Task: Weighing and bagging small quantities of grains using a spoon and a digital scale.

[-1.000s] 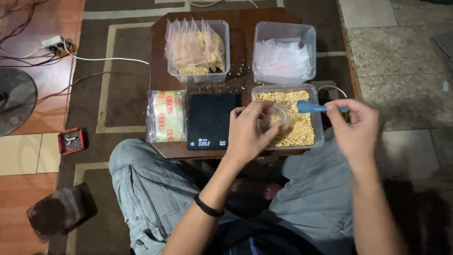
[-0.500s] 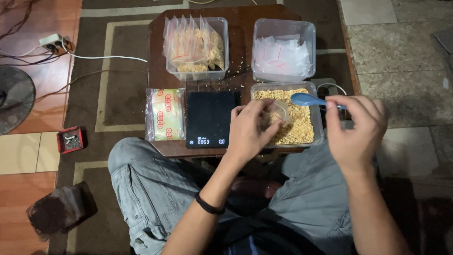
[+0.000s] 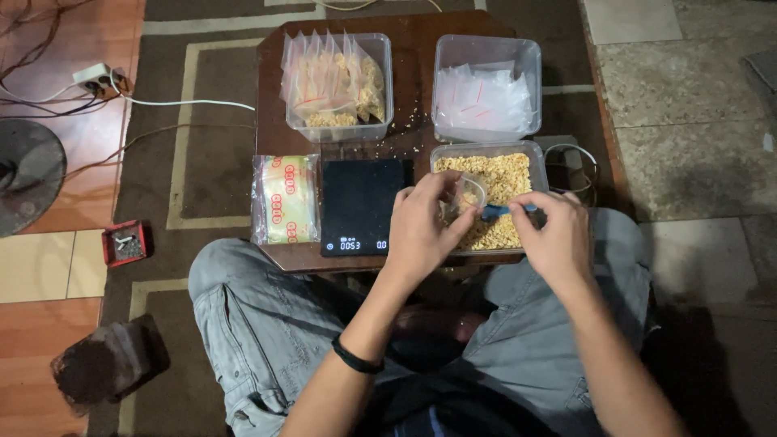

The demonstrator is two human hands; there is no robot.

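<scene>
Head view shows the left hand (image 3: 422, 228) closed around a small clear plastic bag (image 3: 463, 197), held open just above the clear rectangular plastic tub of pale yellow crumbly grains (image 3: 490, 199). The right hand (image 3: 554, 239) is pinched on the handle of a small blue plastic spoon (image 3: 495, 212), whose bowl meets the mouth of the bag.

I judge that the main risk is spilling: the bag is thin and soft, its mouth is narrow, and if the spoon tilts beside the opening, grains can fall out. Over the tub this does no harm, but some loose crumbs already lie on the dark brown wooden bench (image 3: 413, 129). The bag can also slip from the fingers, because the film looks smooth.

Just left of the tub stands a flat black digital scale (image 3: 362, 206), matte and square. Further left lies a roll of yellow tape in a clear wrapper (image 3: 285, 199). At the far edge, one clear box holds filled bags (image 3: 337, 85), standing upright, and another clear box holds empty flat bags (image 3: 486, 93).
</scene>
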